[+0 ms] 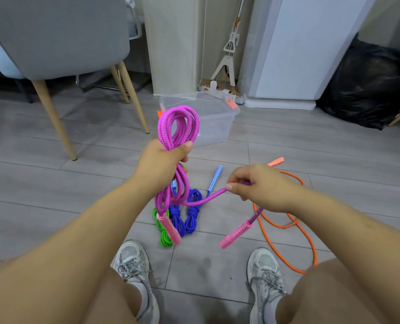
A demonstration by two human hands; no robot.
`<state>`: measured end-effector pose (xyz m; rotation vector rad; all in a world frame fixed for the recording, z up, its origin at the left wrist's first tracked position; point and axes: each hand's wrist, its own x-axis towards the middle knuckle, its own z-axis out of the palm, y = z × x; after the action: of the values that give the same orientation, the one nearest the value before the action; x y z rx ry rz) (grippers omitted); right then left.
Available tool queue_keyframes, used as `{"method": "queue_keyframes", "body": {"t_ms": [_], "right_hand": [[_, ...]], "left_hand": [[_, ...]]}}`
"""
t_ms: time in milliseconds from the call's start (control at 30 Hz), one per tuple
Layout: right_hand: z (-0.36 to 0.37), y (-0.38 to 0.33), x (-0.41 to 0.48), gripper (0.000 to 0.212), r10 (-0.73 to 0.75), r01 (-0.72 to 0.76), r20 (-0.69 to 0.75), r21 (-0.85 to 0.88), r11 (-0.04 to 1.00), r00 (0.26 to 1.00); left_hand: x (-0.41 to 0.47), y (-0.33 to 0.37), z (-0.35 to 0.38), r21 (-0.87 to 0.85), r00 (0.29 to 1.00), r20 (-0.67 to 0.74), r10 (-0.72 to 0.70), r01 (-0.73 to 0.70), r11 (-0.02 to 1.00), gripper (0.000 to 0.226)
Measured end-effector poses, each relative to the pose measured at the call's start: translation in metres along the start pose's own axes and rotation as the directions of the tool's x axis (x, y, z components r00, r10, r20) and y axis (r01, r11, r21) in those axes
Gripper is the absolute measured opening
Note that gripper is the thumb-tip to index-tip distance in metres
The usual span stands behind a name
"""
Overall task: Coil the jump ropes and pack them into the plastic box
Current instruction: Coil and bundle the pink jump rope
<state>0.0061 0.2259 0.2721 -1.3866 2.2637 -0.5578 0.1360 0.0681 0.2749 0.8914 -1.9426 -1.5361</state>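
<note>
The left hand (164, 160) clenches the pink rope (180, 110) at the middle of its coiled loops, which rise above the fist. The right hand (252, 183) pinches the rope's free strand between thumb and fingers, and the 2 pink handles (171, 228) hang below the hands. The clear box (217, 129) stands open on the floor beyond the coil; 3 more ropes lie nearer: blue (189, 220) and green (164, 239) bundled side by side, orange (287, 226) loose at right.
</note>
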Motion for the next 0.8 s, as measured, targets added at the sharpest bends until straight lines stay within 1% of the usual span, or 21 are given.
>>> {"method": "queue_keyframes", "body": {"t_ms": [67,167,300,400,467,600,800], "right_hand": [[-0.001,0.014,-0.004,0.019,0.050,-0.049,0.031,-0.020,0.999,0.998],[-0.002,0.034,-0.012,0.023,0.120,-0.120,0.042,-0.013,0.993,0.992],[-0.005,0.050,-0.023,0.019,0.148,-0.148,0.037,-0.006,0.989,0.988],[-0.007,0.052,-0.027,0.015,0.118,-0.117,0.021,-0.065,0.991,0.993],[-0.008,0.048,-0.027,0.012,0.075,-0.077,-0.030,-0.098,0.992,0.997],[-0.010,0.031,-0.022,0.013,-0.002,-0.007,-0.135,-0.070,0.998,0.991],[-0.006,0.007,-0.008,0.016,-0.090,0.085,-0.116,-0.049,0.995,0.989]], "left_hand": [[0.002,-0.001,-0.003,0.039,1.000,-0.022,0.014,-0.013,0.999,0.029],[0.006,-0.004,-0.007,0.005,0.999,-0.042,0.015,-0.014,1.000,0.029],[0.007,-0.004,-0.009,0.014,0.998,-0.060,0.015,-0.014,1.000,0.031],[0.006,-0.004,-0.007,0.048,0.999,-0.027,0.027,-0.026,0.999,0.030],[0.003,-0.004,-0.005,0.093,0.999,0.011,0.049,-0.050,0.994,0.028],[-0.002,-0.003,0.006,0.098,0.996,0.081,0.045,-0.053,0.994,0.022],[-0.001,-0.005,0.012,0.065,0.993,0.118,0.021,-0.029,0.997,0.023]]}}
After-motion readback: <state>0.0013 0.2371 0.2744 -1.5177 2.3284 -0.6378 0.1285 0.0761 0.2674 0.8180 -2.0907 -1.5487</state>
